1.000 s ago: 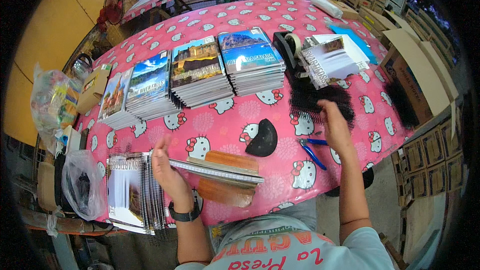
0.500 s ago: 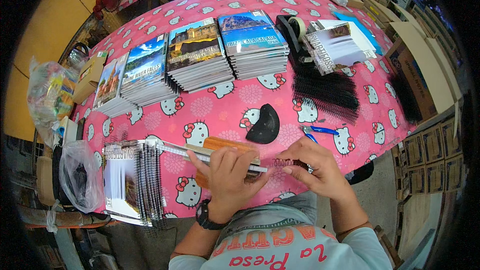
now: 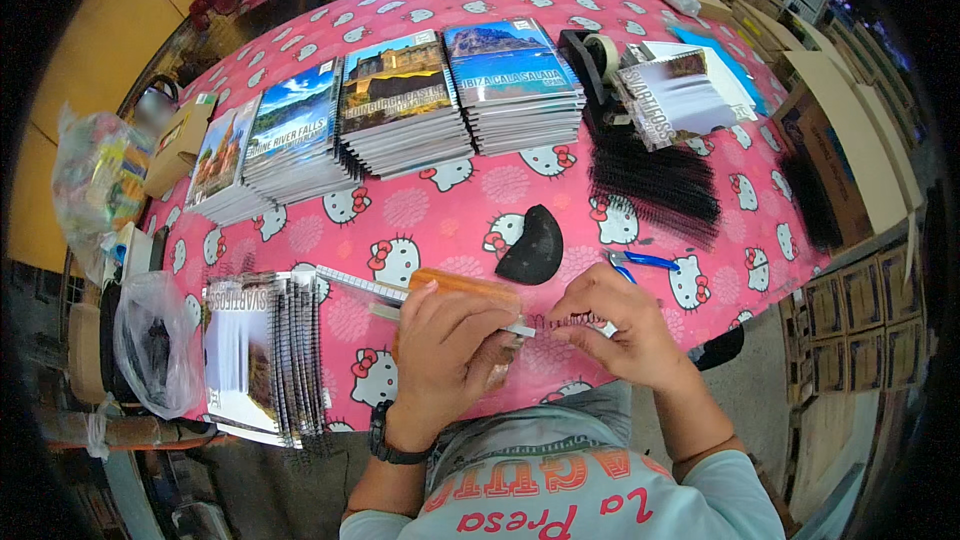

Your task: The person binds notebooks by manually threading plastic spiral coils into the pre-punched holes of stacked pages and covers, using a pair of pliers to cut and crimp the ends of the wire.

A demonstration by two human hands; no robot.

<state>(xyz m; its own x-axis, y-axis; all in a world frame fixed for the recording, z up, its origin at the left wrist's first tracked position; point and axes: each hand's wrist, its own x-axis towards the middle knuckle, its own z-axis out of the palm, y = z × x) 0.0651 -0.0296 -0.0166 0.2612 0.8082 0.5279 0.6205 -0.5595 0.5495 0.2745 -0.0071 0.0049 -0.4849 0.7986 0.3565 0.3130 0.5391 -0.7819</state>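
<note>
My left hand [image 3: 440, 340] is closed around a thin pad of white sheets [image 3: 523, 331], whose narrow edge comes out on both sides of the fingers. Most of the pad is hidden under that hand. Between thumb and fingertips my right hand [image 3: 630, 325] pinches a dark spiral binding coil [image 3: 570, 320], its free end close to the pad's right end. Whether the coil has entered the pad's holes I cannot tell. Behind the left hand lies an orange-brown wooden block [image 3: 465, 285]. Blue-handled pliers [image 3: 650, 260] rest just beyond my right hand.
A black half-round pad [image 3: 530, 248] lies mid-table. Farther back are stacked spiral notebooks [image 3: 400, 135], a tape dispenser [image 3: 600, 60] and a heap of black coils [image 3: 655, 190]. Waterfall-cover notebooks [image 3: 238, 350] lie at left beside a clear plastic bag [image 3: 158, 350]. Cardboard boxes [image 3: 830, 140] stand at right.
My left hand has shifted slightly left and its fingers have curled closer round the pad. My right hand has moved a little left with the coil.
</note>
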